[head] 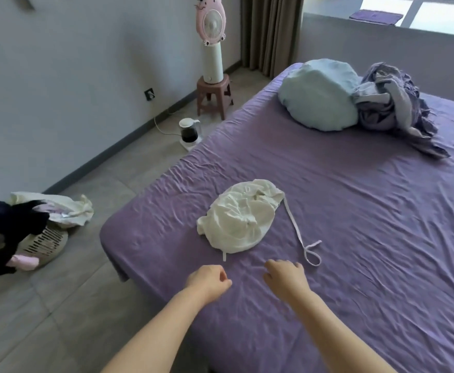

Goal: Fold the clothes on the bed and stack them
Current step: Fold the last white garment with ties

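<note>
A crumpled white garment [238, 215] lies on the purple bed [355, 224] near its front left corner. A long white strap [298, 232] trails from it to the right and ends in a loop. My left hand [208, 281] hovers just below the garment with its fingers curled and nothing in it. Beside it my right hand [285, 273] is held palm down over the sheet, fingers loosely bent, short of the strap's loop. Neither hand touches the cloth.
A pale blue pillow [320, 95] and a bunched purple blanket [392, 103] lie at the head of the bed. On the floor to the left, a laundry basket [43, 242] holds dark and light clothes. A kettle [189, 131] and a fan on a stool [212, 95] stand by the wall.
</note>
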Demonstrator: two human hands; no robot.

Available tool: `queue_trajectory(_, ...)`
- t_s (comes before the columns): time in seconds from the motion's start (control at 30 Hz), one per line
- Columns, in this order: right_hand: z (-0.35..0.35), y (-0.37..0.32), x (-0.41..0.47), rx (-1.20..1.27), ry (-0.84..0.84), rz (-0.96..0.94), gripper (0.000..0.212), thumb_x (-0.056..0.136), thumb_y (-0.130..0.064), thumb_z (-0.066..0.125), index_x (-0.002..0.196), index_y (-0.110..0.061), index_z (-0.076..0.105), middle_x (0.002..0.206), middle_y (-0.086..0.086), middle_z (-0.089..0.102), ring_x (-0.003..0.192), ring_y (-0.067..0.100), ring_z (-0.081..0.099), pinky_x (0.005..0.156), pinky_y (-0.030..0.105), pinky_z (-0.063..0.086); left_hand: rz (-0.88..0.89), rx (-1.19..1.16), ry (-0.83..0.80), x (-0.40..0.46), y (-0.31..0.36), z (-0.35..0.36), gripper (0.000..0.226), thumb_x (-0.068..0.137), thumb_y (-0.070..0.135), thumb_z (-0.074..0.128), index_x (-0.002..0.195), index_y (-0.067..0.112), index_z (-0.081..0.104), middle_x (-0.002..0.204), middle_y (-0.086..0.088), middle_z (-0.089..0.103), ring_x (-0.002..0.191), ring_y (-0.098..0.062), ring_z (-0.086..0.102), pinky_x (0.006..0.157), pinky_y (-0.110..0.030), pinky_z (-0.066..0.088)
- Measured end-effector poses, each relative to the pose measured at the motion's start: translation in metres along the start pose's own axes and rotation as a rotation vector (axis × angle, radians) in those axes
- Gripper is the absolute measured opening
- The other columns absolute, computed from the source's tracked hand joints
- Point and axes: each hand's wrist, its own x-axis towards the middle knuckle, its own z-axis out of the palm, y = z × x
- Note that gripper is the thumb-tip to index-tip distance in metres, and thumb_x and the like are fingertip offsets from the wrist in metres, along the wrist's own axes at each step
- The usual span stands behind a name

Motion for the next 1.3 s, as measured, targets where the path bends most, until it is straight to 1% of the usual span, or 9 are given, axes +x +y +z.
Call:
queue_trajectory(0.2,-0.014,0.014,0.086,-0.138,-0.049,0.039,0.024,0.093,-0.023,0.040,0.112,-0.017,0.055,0.118,0.004,0.057,0.118,0.026,0.046,0.104,0.046,0.027,0.055,0.085,-0.093,0.099,0.030,-0.045,0.031,0.090,0.044,0.046,0.109,0.025,0.061,0.114,0.003,0.064,0.109,-0.021,0.059,0.088,-0.030,0.046)
queue_trajectory(0.43,-0.018,0.040,0.203,-0.163,-0.122,0.079,0.036,0.092,-0.017,0.043,0.128,-0.017,0.046,0.131,0.005,0.043,0.128,0.025,0.035,0.104,0.044,0.030,0.204,0.151,-0.025,0.229,0.052,-0.060,0.023,0.091,0.035,0.044,0.096,0.020,0.061,0.108,-0.003,0.062,0.102,-0.025,0.058,0.079,-0.032,0.045)
queue_trajectory(0.6,-0.015,0.065,0.290,-0.035,-0.122,0.184,0.043,0.097,-0.028,0.041,0.139,-0.021,0.034,0.144,0.005,0.031,0.129,0.028,0.034,0.090,0.039,0.041,0.542,0.486,-0.075,0.297,0.064,-0.031,0.047,0.093,0.024,0.049,0.139,0.019,0.041,0.150,-0.009,0.028,0.143,-0.032,0.014,0.114,-0.048,0.018)
queue_trajectory(0.7,-0.008,0.074,0.331,0.077,-0.127,0.236,0.049,0.098,-0.028,0.041,0.144,-0.023,0.024,0.151,0.007,0.018,0.130,0.031,0.032,0.088,0.042,0.044,0.595,0.677,-0.104,0.320,0.067,-0.021,0.051,0.096,0.025,0.048,0.144,0.018,0.033,0.159,-0.011,0.004,0.145,-0.037,-0.014,0.114,-0.059,-0.006)
queue_trajectory(0.83,-0.004,0.083,0.370,0.272,-0.163,0.294,0.062,0.100,-0.016,0.035,0.151,-0.030,0.004,0.159,0.010,-0.006,0.139,0.036,0.020,0.103,0.045,0.037,0.521,0.577,0.006,0.334,0.051,-0.028,0.040,0.097,0.026,0.047,0.135,0.018,0.040,0.159,-0.008,-0.009,0.142,-0.034,-0.026,0.113,-0.057,-0.011)
queue_trajectory(0.93,-0.004,0.087,0.382,0.376,-0.163,0.376,0.063,0.094,-0.013,0.041,0.150,-0.029,0.016,0.153,0.011,0.019,0.127,0.035,0.037,0.100,0.041,0.040,0.390,0.362,0.067,0.336,0.031,-0.049,0.026,0.095,0.030,0.052,0.120,0.026,0.046,0.155,-0.005,0.006,0.145,-0.033,0.006,0.116,-0.044,0.013)
queue_trajectory(1.03,-0.006,0.086,0.377,0.380,-0.077,0.441,0.044,0.092,-0.017,0.042,0.134,-0.028,0.045,0.130,0.006,0.052,0.115,0.028,0.051,0.092,0.035,0.042,0.268,0.090,0.045,0.328,0.020,-0.076,0.016,0.092,0.035,0.055,0.105,0.027,0.049,0.126,0.002,0.051,0.110,-0.022,0.054,0.087,-0.030,0.041)
queue_trajectory(1.17,-0.035,0.081,0.357,0.512,0.118,0.495,0.033,0.094,-0.017,0.040,0.120,-0.023,0.060,0.118,0.008,0.061,0.111,0.029,0.052,0.078,0.032,0.036,0.202,-0.016,0.140,0.304,0.017,-0.111,0.014,0.092,0.035,0.054,0.096,0.026,0.045,0.095,0.004,0.063,0.091,-0.021,0.059,0.066,-0.029,0.036)
queue_trajectory(1.3,-0.100,0.076,0.321,0.836,0.323,0.432,0.029,0.085,-0.008,0.045,0.106,-0.013,0.065,0.110,0.014,0.061,0.090,0.032,0.063,0.074,0.037,0.053,0.220,-0.183,0.211,0.262,0.025,-0.141,0.015,0.091,0.021,0.056,0.089,0.028,0.043,0.086,0.007,0.060,0.086,-0.020,0.060,0.058,-0.023,0.037)
